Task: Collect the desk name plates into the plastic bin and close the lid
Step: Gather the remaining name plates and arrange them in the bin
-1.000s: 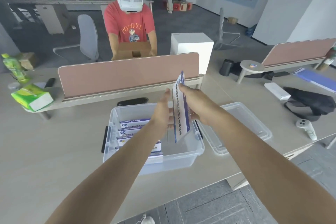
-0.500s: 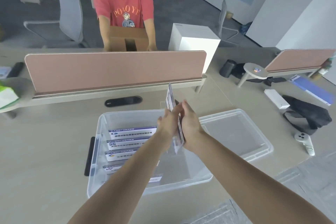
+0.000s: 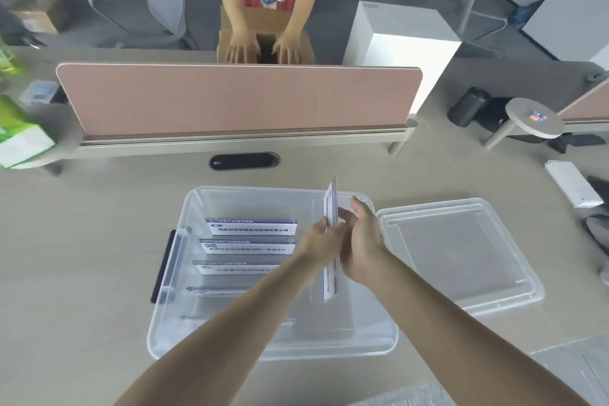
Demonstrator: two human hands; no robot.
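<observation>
Clear acrylic name plate (image 3: 331,241) is held on edge between left hand (image 3: 321,242) and right hand (image 3: 361,249), both closed on it, over the right part of the plastic bin (image 3: 171,316). It should be lowered upright, kept clear of the stacked plates (image 3: 250,227) at left; lid (image 3: 461,250) lies to the right.

An open-plan office, clearly. The hands (image 3: 342,241) work over a pale bench (image 3: 82,257), and just beyond them a pink divider screen (image 3: 237,99) splits it from the facing workstation, with a black cable port (image 3: 244,161) set in the top. Past the screen, a grey swivel chair (image 3: 164,0) stands on dark carpet beside a white pedestal cabinet (image 3: 405,39). Far right of the hands, a second pink screen (image 3: 590,105) marks the neighbouring desk.
</observation>
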